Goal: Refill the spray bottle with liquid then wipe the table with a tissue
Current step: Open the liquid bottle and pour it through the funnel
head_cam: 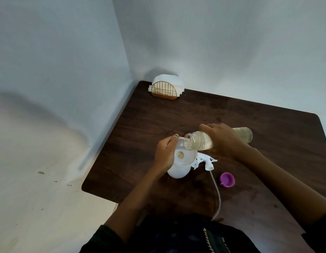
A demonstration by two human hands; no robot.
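A white spray bottle (177, 172) stands on the dark wooden table (249, 114) with a white funnel (186, 155) in its neck. My left hand (165, 152) grips the funnel's rim on its left side. My right hand (222, 139) holds a clear plastic bottle (198, 141) tilted almost flat, its open mouth over the funnel. Pale liquid shows in the clear bottle's far end. The white spray head (206, 161) with its long clear tube lies on the table just right of the spray bottle. White tissues (167, 82) stand in a gold wire holder at the far corner.
A purple cap (227, 179) lies open side up on the table, right of the spray head's tube. The table sits in a corner between two pale walls. Its left edge drops to a light floor (39, 198). Damp smears mark the near right of the tabletop.
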